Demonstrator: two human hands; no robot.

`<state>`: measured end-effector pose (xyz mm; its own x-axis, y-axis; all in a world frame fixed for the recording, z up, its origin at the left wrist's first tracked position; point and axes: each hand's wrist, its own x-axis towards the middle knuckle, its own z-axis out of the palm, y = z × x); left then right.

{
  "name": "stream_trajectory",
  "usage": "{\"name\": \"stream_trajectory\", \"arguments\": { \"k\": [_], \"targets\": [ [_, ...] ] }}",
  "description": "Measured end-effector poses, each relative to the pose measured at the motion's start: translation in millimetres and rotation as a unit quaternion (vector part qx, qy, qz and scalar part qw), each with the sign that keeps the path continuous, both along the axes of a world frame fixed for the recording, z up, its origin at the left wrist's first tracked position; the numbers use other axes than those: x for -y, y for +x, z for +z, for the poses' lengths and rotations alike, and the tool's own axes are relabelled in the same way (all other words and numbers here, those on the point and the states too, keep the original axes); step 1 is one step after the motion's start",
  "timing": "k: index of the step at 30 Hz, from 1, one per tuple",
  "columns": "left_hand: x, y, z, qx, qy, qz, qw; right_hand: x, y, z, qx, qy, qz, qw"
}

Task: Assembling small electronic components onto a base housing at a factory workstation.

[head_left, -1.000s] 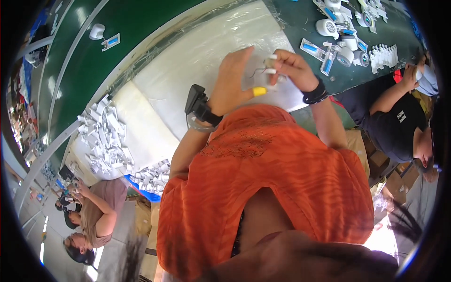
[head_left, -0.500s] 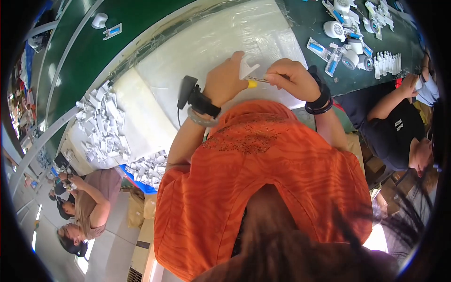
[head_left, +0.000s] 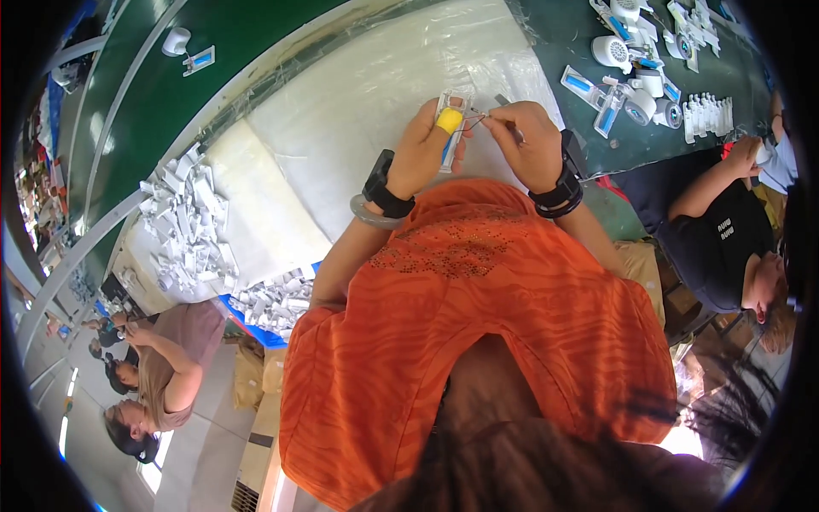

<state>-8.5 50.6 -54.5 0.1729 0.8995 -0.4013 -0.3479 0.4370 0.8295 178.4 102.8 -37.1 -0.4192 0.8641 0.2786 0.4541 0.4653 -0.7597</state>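
Observation:
My left hand is closed around a narrow white plastic housing with a blue strip inside, like those on the right of the bench. A yellow wrap covers the thumb tip, which presses on the housing. Thin dark wires run from the housing across to my right hand. Its thumb and forefinger pinch the wire ends. Beyond the right fingers a slim grey piece sticks out; its kind is unclear. Both hands are held above the plastic-covered work surface.
Loose white plastic parts are heaped at left, with more in a blue bin. On the green bench at right lie round white units with blue-strip housings and a row of white parts. Co-workers sit on both sides.
My left hand has turned, bringing the housing's blue-strip side and the yellow-wrapped thumb into view. My right hand has moved slightly left and still pinches the wires.

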Motion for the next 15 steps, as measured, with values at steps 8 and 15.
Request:
{"name": "stream_trajectory", "arguments": {
  "k": [8, 15],
  "targets": [
    [2.1, 2.1, 13.9, 0.032, -0.01, 0.019, 0.999, 1.8, -3.5, 3.1, -0.045, 0.021, 0.049, 0.998],
    [6.7, 6.5, 24.7, -0.031, 0.028, -0.001, 0.999, 9.0, -6.8, 1.6, -0.033, 0.064, 0.012, 0.997]
  ]
}}
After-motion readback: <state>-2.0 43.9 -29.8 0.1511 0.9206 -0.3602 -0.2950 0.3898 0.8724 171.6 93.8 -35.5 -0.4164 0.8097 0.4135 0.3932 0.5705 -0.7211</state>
